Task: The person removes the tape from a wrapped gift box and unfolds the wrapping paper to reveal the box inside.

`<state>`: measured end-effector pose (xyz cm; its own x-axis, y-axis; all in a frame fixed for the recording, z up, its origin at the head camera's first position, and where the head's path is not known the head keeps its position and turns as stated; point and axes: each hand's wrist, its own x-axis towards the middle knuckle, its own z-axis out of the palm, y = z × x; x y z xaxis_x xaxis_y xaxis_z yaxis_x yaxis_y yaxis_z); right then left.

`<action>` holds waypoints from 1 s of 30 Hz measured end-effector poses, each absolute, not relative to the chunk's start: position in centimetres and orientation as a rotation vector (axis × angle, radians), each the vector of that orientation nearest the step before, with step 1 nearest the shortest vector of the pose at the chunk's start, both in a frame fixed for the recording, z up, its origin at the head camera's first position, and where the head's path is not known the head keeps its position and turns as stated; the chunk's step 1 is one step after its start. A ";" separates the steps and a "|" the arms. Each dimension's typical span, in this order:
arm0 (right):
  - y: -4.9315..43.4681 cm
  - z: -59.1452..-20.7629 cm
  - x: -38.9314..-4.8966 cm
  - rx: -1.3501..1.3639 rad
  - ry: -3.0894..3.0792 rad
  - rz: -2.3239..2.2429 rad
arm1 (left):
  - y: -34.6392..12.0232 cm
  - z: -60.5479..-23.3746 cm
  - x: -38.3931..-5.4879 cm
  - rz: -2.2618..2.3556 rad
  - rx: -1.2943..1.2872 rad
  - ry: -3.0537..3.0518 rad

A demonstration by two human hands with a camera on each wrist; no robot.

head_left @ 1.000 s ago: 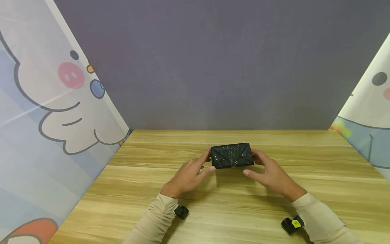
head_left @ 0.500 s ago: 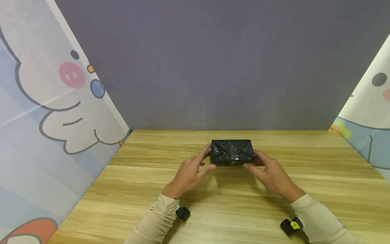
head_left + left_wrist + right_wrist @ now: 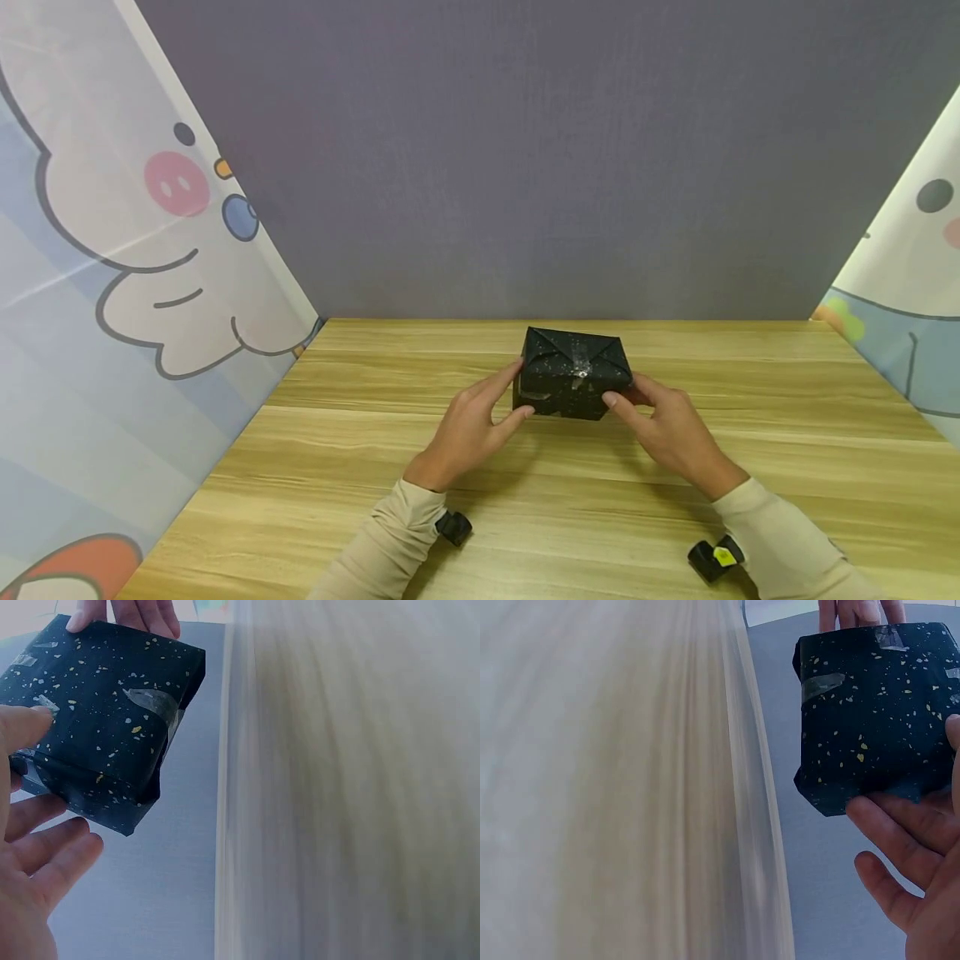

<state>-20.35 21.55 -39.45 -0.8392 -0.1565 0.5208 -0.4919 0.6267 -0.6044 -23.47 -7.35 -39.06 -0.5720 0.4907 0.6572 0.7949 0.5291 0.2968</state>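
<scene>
A black wrapped box with pale and gold speckles is held between both hands over the table in the head view. Its folded end, with clear tape, faces upward, and a broad side faces the person. At its left end, my left hand holds it between thumb and fingers. My right hand grips the opposite end, thumb on the near side. In the left wrist view, the left thumb lies on the box's speckled face while several fingers spread below. The right wrist view shows right-hand fingers under the lower edge.
A wood-grain table spreads under both hands. Behind it stands a plain grey panel, with cartoon-printed sheets at the left and right. Dark wrist devices are strapped over both sleeves.
The box has turned between the hands: its folded end has swung up and away, and a taped broad side now shows. The right thumb has come onto the box.
</scene>
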 end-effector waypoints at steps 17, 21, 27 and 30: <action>21.4 -39.5 -20.2 0.463 -2.414 1.098 | -7.3 -39.5 -23.2 -1.007 -1.004 -2.291; 21.5 -39.4 -20.2 0.455 -2.403 1.133 | -7.3 -39.6 -23.2 -1.077 -0.965 -2.303; 21.7 -39.4 -20.5 0.466 -2.409 1.118 | -6.9 -39.4 -23.0 -1.180 -0.901 -2.369; 21.9 -39.3 -20.5 0.492 -2.430 1.096 | -6.6 -39.2 -23.0 -1.277 -0.846 -2.394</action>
<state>-20.53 21.92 -39.32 -0.8458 -0.1414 0.5144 -0.4791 0.6254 -0.6159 -23.03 -6.65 -39.21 -0.7821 0.3580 0.5101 0.6230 0.4318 0.6522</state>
